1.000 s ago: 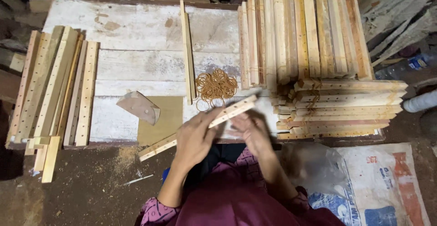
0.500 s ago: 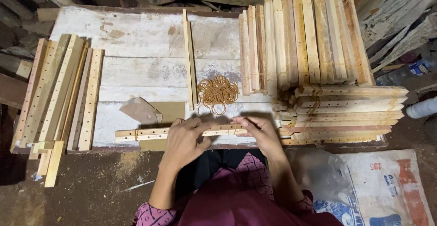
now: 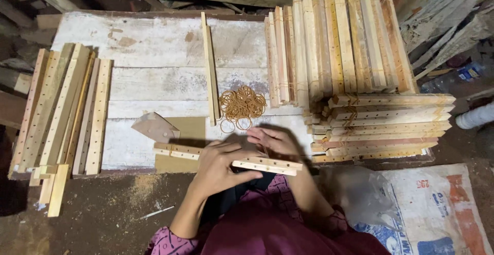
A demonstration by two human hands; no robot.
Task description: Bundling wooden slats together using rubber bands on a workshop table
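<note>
A bundle of thin drilled wooden strips [image 3: 177,151] lies almost level across the near edge of the white wooden table [image 3: 149,85]. My left hand [image 3: 220,165] is closed around the bundle's middle. My right hand [image 3: 275,143] rests on its right part, fingers curled over the strips, and seems to pinch a rubber band there. A loose pile of tan rubber bands [image 3: 242,106] sits on the table just beyond my hands.
Loose drilled strips [image 3: 64,111] lie at the table's left. Banded bundles [image 3: 339,44] are stacked at the right, with more laid crosswise [image 3: 386,126]. A single strip [image 3: 210,70] lies mid-table. A sanding block [image 3: 154,127] sits on brown paper. A printed sack [image 3: 427,208] lies on the floor.
The bundle went from tilted up at the right to lying level, then shifted right toward my body. My right hand moved from its right end to over its right part.
</note>
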